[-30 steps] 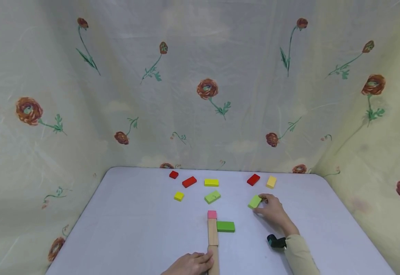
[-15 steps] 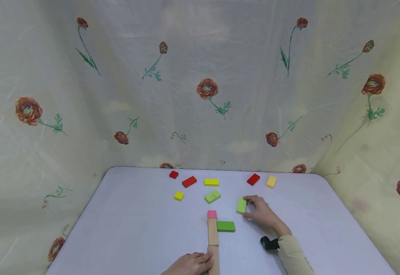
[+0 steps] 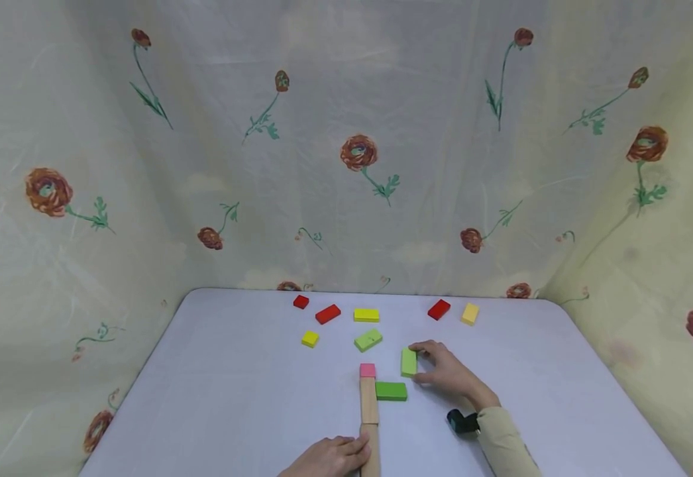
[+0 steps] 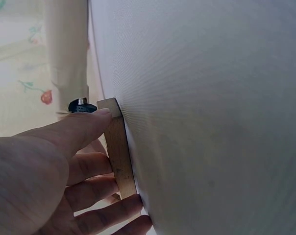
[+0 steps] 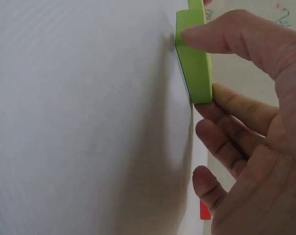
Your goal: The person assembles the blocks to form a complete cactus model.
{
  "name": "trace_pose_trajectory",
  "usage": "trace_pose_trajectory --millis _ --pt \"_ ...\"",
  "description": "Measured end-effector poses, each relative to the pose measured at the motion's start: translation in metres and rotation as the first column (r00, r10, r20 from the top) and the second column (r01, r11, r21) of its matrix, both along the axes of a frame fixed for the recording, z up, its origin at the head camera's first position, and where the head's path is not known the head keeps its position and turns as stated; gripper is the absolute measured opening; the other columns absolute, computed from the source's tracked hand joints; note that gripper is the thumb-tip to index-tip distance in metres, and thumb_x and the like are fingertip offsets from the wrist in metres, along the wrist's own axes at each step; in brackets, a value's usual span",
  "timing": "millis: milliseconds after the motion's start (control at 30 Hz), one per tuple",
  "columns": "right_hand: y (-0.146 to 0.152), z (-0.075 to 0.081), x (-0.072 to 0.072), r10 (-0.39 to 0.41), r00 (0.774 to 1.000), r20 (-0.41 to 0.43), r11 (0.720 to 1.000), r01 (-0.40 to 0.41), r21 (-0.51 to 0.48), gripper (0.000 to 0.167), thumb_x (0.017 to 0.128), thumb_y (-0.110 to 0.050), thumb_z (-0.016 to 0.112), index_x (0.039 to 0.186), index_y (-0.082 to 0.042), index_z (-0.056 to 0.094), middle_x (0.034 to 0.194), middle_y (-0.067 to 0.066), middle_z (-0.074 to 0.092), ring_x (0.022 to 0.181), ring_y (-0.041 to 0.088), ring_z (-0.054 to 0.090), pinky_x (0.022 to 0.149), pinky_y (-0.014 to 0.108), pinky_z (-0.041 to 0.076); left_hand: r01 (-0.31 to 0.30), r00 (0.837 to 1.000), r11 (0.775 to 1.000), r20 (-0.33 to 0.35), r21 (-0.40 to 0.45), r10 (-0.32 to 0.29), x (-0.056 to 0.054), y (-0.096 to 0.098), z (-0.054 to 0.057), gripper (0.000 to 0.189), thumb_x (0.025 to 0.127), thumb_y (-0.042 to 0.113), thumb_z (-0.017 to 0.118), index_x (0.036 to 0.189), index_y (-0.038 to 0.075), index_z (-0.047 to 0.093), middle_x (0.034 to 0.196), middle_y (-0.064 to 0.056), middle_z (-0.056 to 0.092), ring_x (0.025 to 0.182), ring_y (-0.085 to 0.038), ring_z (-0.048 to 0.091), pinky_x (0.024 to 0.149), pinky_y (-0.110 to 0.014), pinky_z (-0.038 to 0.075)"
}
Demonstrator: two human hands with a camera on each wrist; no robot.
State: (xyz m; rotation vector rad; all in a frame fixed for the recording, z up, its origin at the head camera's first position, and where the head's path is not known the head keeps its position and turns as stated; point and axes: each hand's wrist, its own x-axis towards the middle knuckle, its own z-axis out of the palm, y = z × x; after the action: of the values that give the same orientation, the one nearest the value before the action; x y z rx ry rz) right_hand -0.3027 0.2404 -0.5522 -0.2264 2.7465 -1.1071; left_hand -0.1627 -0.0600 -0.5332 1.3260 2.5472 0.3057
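My right hand [image 3: 444,371] pinches a light green block [image 3: 409,362] by its two ends. In the right wrist view the thumb lies on the near end of that block [image 5: 196,71] and a fingertip is at its far end; the other fingers are loosely bent. At the front, my left hand [image 3: 330,457] holds a plain wooden block [image 3: 372,454], thumb at the near end and fingers along its side. A second wooden block [image 3: 369,401] continues the line, with a pink block [image 3: 367,370] at its far end. A darker green block [image 3: 391,391] juts out to the right.
Farther back lie another light green block [image 3: 368,340], a long yellow block [image 3: 366,315], a small yellow one [image 3: 310,339], several red blocks [image 3: 328,314] and a pale orange block [image 3: 470,314]. A flowered curtain [image 3: 346,199] hangs around the white table [image 3: 233,391].
The right hand has brought the light green block left and toward the person, turning it from slanted to nearly straight, close behind the darker green block. The left hand has stayed put.
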Motion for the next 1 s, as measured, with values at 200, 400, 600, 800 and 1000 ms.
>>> trace_pose_trajectory --millis 200,400,600,800,1000 --pt "-0.0011 0.0004 0.0008 0.047 0.999 0.009 0.999 -0.047 0.002 0.059 0.075 -0.018 0.082 0.129 -0.024 0.058 0.129 -0.002 0.054 0.119 0.022 0.047 0.103 0.049 0.043 -0.01 1.0 1.0 0.007 0.001 0.01 0.0 0.0004 0.0018 0.062 0.093 0.056 0.051 0.139 0.015 0.052 0.144 -0.002 0.051 0.117 -0.01 0.059 0.085 -0.02 0.053" --pt "-0.0022 0.0006 0.003 0.08 0.997 0.009 0.997 -0.08 0.007 0.058 0.077 -0.018 0.081 0.13 -0.027 0.057 0.132 -0.003 0.053 0.12 0.021 0.047 0.104 0.048 0.043 0.001 1.0 1.0 -0.002 0.004 -0.001 0.0007 0.0001 0.0013 0.062 0.093 0.056 0.051 0.139 0.014 0.053 0.143 -0.002 0.051 0.117 -0.01 0.059 0.084 -0.02 0.052" --pt "-0.0024 0.0035 0.0036 0.109 0.994 0.008 0.994 -0.11 0.007 0.059 0.077 -0.02 0.08 0.13 -0.028 0.057 0.132 -0.003 0.053 0.119 0.021 0.046 0.103 0.048 0.043 0.008 1.0 1.0 -0.016 0.014 -0.008 -0.0002 -0.0004 0.0014 0.062 0.093 0.057 0.05 0.139 0.014 0.052 0.143 -0.002 0.052 0.118 -0.01 0.059 0.085 -0.02 0.053" --pt "-0.0021 0.0043 0.0033 0.123 0.992 0.02 0.992 -0.124 0.015 0.059 0.076 -0.02 0.082 0.128 -0.028 0.057 0.13 -0.002 0.053 0.118 0.021 0.047 0.101 0.049 0.044 -0.001 1.0 1.0 -0.004 0.003 0.001 0.0 0.0 0.0028 0.062 0.093 0.057 0.051 0.139 0.014 0.052 0.143 -0.001 0.052 0.118 -0.01 0.058 0.085 -0.021 0.053" --pt "-0.0038 0.0069 0.0062 0.128 0.991 0.033 0.991 -0.128 0.026 0.059 0.075 -0.021 0.082 0.128 -0.028 0.058 0.13 -0.001 0.053 0.118 0.021 0.046 0.1 0.049 0.045 -0.019 0.999 1.0 0.041 -0.018 0.02 0.0004 0.001 0.0031 0.062 0.093 0.056 0.051 0.14 0.015 0.05 0.145 0.0 0.05 0.119 -0.009 0.057 0.087 -0.022 0.053"
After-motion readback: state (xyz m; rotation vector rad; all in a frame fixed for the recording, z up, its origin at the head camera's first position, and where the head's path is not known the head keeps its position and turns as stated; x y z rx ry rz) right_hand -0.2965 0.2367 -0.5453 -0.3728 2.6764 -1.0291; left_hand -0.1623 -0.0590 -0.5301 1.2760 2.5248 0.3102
